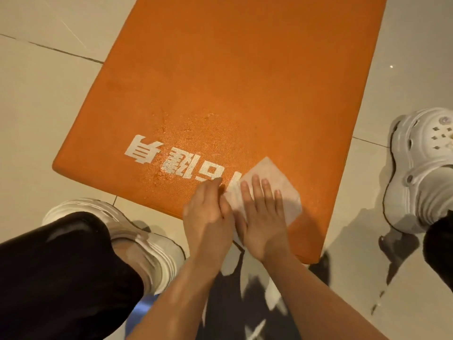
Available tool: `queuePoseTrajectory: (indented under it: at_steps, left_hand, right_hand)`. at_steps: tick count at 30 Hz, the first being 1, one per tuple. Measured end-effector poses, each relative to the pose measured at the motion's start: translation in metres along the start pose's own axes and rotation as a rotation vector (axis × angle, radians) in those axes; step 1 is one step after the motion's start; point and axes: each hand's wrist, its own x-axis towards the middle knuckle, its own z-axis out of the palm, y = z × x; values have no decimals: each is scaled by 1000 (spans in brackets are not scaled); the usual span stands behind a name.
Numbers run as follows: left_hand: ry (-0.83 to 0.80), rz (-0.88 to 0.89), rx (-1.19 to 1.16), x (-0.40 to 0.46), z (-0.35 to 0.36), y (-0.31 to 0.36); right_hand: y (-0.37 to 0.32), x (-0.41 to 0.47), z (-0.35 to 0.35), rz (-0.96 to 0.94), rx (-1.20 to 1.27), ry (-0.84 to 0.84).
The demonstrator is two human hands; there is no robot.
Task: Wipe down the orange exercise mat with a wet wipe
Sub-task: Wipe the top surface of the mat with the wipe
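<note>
The orange exercise mat (245, 77) lies flat on the tiled floor and runs away from me, with white printed characters near its close end. A white wet wipe (274, 177) is spread on the mat's near right corner area. My right hand (262, 217) presses flat on the wipe with straight fingers. My left hand (208, 217) sits beside it at the wipe's left edge, fingers curled at that edge; the motion blur hides whether they pinch it. A damp, glistening patch shows on the mat around the white characters.
Pale floor tiles (44, 99) surround the mat. My left foot in a white clog (137, 239) stands just off the mat's near left edge, and my right white clog (421, 168) stands to the mat's right. Black trouser legs fill the lower left.
</note>
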Motion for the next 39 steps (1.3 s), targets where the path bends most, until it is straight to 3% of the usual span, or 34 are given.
queuePoseTrajectory:
  at_steps: [1, 3, 5, 7, 9, 13, 16, 20, 22, 24, 28, 33, 39]
  left_hand:
    - [-56, 108, 48, 11, -9, 5]
    - [-137, 528, 305, 34, -32, 17]
    - [-424, 966, 730, 54, -64, 32]
    - [-744, 1133, 1076, 75, -100, 45]
    - [-844, 1102, 1205, 94, -135, 44]
    - [-934, 832, 1209, 114, -176, -12]
    - [-817, 557, 1063, 127, -167, -62]
    - [-551, 566, 760, 121, -123, -119]
    - [-432, 416, 622, 107, -106, -139]
    - [-440, 295, 593, 92, -101, -156]
    - [-565, 444, 671, 93, -111, -177]
    - [-542, 365, 619, 93, -102, -169]
    - [-533, 425, 622, 96, -111, -177]
  right_hand:
    - [0, -14, 1, 13, -25, -20]
    - [0, -33, 2, 34, -70, -51]
    - [-1, -38, 1, 51, -75, -87]
    - [-2, -37, -2, 70, -64, -108]
    - [0, -36, -4, 72, -62, -150]
    - [2, -38, 7, 70, -70, -126]
    - [0, -38, 14, 42, -97, -97]
    - [-15, -23, 12, 86, -65, -51]
    - [-28, -11, 12, 98, -39, -20]
    - [-44, 8, 10, 93, -46, -9]
    - [-87, 53, 13, 59, -79, 27]
    - [-101, 111, 1, -158, -44, -47]
    - [24, 162, -49, 233, -26, -30]
